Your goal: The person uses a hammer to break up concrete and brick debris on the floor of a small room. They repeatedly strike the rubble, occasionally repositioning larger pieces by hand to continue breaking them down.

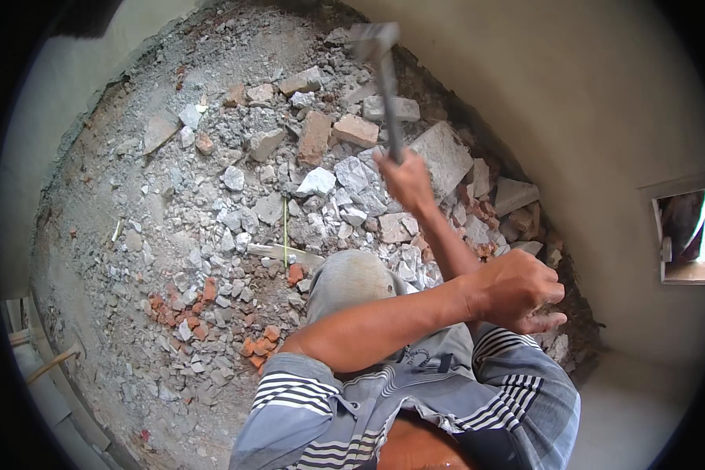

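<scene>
My right hand (406,178) is closed round the lower end of a hammer's handle. The hammer (388,94) is raised over the rubble, its blurred metal head (374,39) near the far wall's foot. Crossing over my right forearm, my left arm reaches to the right. My left hand (517,290) is curled into a loose fist with the thumb sticking out, and nothing shows in it. Below the hammer lie broken concrete pieces, among them a large grey slab (444,159), a brown brick (315,139) and a pale brick (356,131).
Grey rubble (172,258) covers the ground, with orange brick bits (260,346) to the left of my knee (352,282). A plain wall (556,102) curves along the right, with a small opening (685,235). A wooden stick (52,365) lies at the lower left.
</scene>
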### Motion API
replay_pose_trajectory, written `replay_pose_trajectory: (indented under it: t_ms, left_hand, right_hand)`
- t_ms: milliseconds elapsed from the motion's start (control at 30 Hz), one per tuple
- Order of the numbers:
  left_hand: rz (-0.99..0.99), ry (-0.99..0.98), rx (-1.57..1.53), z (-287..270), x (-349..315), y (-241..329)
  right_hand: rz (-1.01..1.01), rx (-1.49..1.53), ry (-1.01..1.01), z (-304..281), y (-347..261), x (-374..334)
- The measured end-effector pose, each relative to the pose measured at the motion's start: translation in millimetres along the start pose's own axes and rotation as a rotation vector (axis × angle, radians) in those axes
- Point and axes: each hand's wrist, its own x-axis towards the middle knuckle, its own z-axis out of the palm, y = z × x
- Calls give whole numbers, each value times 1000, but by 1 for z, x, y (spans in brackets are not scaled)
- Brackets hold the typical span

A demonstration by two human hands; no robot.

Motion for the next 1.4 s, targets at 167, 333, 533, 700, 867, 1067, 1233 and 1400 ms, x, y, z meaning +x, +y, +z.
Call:
replay_pose_trajectory:
  t_ms: [167, 333, 533, 700, 867, 1067, 1233, 1400]
  left_hand:
    - [-44, -29, 12, 0, -3, 3]
    - [-19, 4, 2, -2, -4, 7]
    - [18, -4, 31, -6, -1, 2]
    - [33, 59, -5, -2, 0, 6]
    - [4, 28, -6, -8, -4, 7]
    - [-23, -15, 27, -13, -2, 8]
    - [-20, 38, -26, -10, 0, 1]
    - [43, 93, -39, -6, 2, 1]
  right_hand:
    - [-386, 508, 91, -12, 26, 38]
    - [366, -839, -380, 13, 185, -59]
    - [434, -135, -276, 10, 128, -45]
    - [-159, 525, -132, -21, -7, 29]
    - [-322, 668, 31, 37, 53, 26]
    - [498, -371, -412, 73, 200, -96]
    - [271, -387, -366, 32, 88, -29]
    - [-398, 144, 25, -23, -86, 56]
